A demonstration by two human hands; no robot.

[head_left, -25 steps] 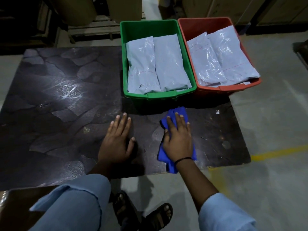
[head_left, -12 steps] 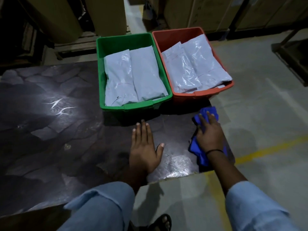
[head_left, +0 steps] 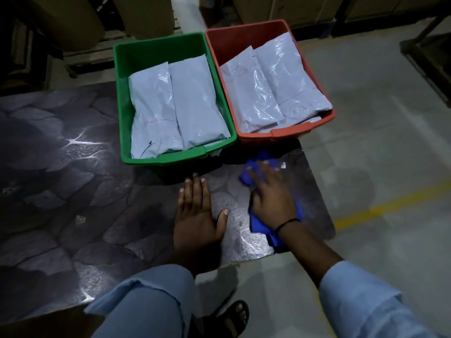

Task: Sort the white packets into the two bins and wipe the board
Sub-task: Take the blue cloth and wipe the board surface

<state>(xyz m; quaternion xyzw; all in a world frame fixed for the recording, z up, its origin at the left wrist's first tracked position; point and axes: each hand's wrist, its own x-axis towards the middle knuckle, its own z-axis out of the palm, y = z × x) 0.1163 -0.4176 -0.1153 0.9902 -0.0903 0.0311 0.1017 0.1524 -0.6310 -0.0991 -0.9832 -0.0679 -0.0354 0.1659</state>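
Note:
A dark stone-patterned board (head_left: 61, 191) lies on the floor. On its far right part stand a green bin (head_left: 122, 98) and a red bin (head_left: 246, 32), side by side, each holding white packets (head_left: 175, 111) (head_left: 273, 91). My right hand (head_left: 271, 191) presses flat on a blue cloth (head_left: 258, 223) on the board's right end, just in front of the red bin. My left hand (head_left: 195, 211) rests flat on the board with fingers spread, in front of the green bin, holding nothing.
Grey concrete floor with a yellow line (head_left: 390, 203) lies right of the board. Cardboard boxes (head_left: 146, 15) and a wooden pallet stand behind the bins. My sandalled foot (head_left: 231, 318) is on the floor below the board's near edge.
My right hand slid the blue cloth right to the board's right end, then back a little to the left. The left hand stays planted on the board.

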